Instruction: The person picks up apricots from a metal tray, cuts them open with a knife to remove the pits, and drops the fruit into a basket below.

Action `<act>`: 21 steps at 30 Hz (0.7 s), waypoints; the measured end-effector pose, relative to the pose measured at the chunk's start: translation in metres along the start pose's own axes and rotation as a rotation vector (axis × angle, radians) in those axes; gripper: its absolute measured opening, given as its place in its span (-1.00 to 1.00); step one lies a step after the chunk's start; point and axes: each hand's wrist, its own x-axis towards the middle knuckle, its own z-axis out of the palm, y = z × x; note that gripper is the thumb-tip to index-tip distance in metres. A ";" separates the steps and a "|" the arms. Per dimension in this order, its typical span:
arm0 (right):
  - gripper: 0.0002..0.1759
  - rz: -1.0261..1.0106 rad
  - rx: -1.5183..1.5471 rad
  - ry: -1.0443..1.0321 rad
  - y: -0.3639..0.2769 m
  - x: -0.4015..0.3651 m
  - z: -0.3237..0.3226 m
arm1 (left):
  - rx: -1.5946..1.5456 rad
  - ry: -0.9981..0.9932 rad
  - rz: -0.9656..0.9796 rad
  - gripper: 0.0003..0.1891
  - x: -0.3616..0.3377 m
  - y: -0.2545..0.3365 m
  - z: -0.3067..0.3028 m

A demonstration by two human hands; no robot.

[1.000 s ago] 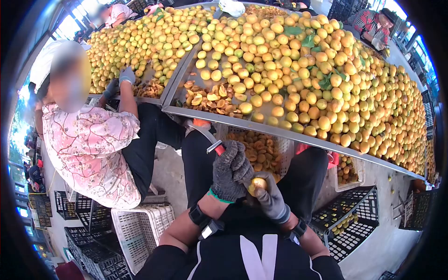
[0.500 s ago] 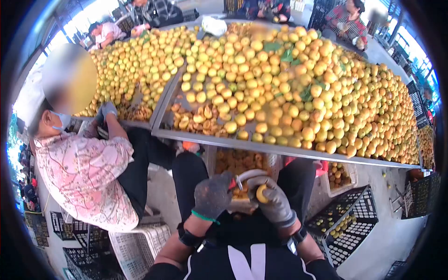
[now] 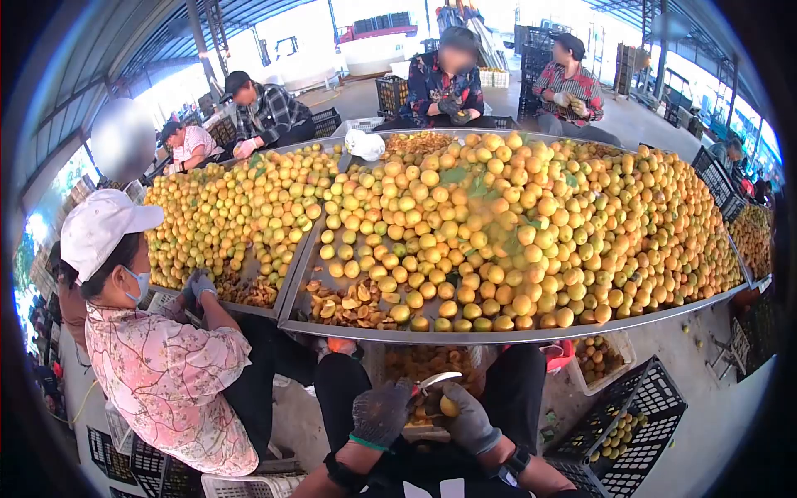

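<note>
My gloved left hand (image 3: 382, 416) is closed around a knife (image 3: 435, 380) with a curved blade and a bit of red at its handle end. The blade points right, over the top of my right hand. In the dark grey glove of my right hand (image 3: 473, 425), a yellow-orange apricot (image 3: 449, 407) is held between thumb and fingers. Below the hands, between my knees, a crate (image 3: 480, 357) of cut fruit stands partly hidden. Just beyond my knees, a metal-edged table (image 3: 498, 336) carries a heap of whole apricots (image 3: 564, 224), with cut halves (image 3: 349, 304) near its front edge.
A person in a pink floral shirt (image 3: 166, 373) sits close on my left. Several people work along the far side. Black crates (image 3: 656, 407) with some fruit stand at my right, a white crate (image 3: 249, 485) at lower left. A metal divider (image 3: 300, 264) splits the table.
The view has tilted up, so the table and hands sit lower and the people opposite show more. Both hands still hold the knife and apricot, close together.
</note>
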 end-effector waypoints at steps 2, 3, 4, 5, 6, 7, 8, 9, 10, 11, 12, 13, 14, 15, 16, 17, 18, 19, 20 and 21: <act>-0.80 -0.081 -0.028 0.004 -0.002 -0.004 0.011 | -0.024 -0.039 0.012 -0.76 -0.002 0.000 0.008; -0.78 -0.157 -0.057 0.008 -0.001 -0.005 0.014 | -0.050 -0.081 0.020 -0.71 -0.004 0.000 0.011; -0.78 -0.162 -0.055 0.005 0.001 -0.001 0.007 | -0.046 -0.078 0.023 -0.71 -0.004 0.003 0.006; -0.74 -0.152 -0.042 -0.033 0.005 0.005 -0.006 | -0.114 -0.121 0.037 -0.69 -0.004 0.007 -0.002; -0.67 -0.142 -0.028 -0.068 0.003 0.005 -0.009 | -0.183 -0.166 0.051 -0.68 -0.005 0.010 -0.006; -0.67 -0.142 -0.023 -0.064 -0.001 0.002 -0.011 | -0.183 -0.171 0.054 -0.68 -0.006 0.008 -0.002; -0.67 -0.120 -0.047 -0.099 -0.005 0.000 -0.013 | -0.435 -0.179 0.058 -0.64 -0.009 0.003 0.008; -0.66 -0.094 -0.069 -0.129 -0.010 -0.004 -0.013 | -0.691 -0.193 0.056 -0.59 -0.011 0.003 0.007; -0.66 -0.087 -0.060 -0.116 -0.012 -0.005 -0.016 | -0.695 -0.210 0.055 -0.59 -0.015 0.004 0.005; -0.64 -0.096 -0.046 -0.229 -0.015 -0.006 -0.018 | -0.805 -0.300 -0.027 -0.55 -0.016 0.003 0.000; -0.60 -0.104 -0.031 -0.341 -0.017 -0.006 -0.019 | -0.913 -0.392 -0.114 -0.52 -0.017 0.002 -0.006; -0.60 -0.091 -0.017 -0.324 -0.019 -0.005 -0.019 | -0.918 -0.415 -0.123 -0.52 -0.020 -0.006 -0.002; -0.56 -0.074 0.184 -0.396 -0.020 -0.006 -0.019 | -0.801 -0.241 -0.049 -0.55 -0.025 -0.015 0.008; -0.51 -0.057 0.388 -0.456 -0.020 -0.009 -0.022 | -0.686 -0.073 0.018 -0.58 -0.034 -0.018 0.016; -0.49 -0.046 0.449 -0.433 -0.022 -0.008 -0.025 | -0.699 -0.104 -0.003 -0.58 -0.037 -0.015 0.016; -0.47 -0.034 0.510 -0.413 -0.021 -0.005 -0.027 | -0.682 -0.037 0.018 -0.58 -0.036 -0.015 0.015; -0.45 -0.052 0.465 -0.498 -0.016 0.005 -0.040 | -0.663 0.033 0.042 -0.59 -0.034 -0.015 0.014; -0.45 -0.033 0.477 -0.482 -0.016 0.006 -0.038 | -0.668 0.015 0.022 -0.59 -0.034 -0.012 0.014; -0.43 0.005 0.471 -0.280 -0.016 0.009 -0.033 | -0.604 0.025 0.075 -0.59 -0.034 -0.007 0.014; -0.41 0.043 0.458 -0.079 -0.013 0.009 -0.032 | -0.540 0.036 0.129 -0.59 -0.034 -0.002 0.015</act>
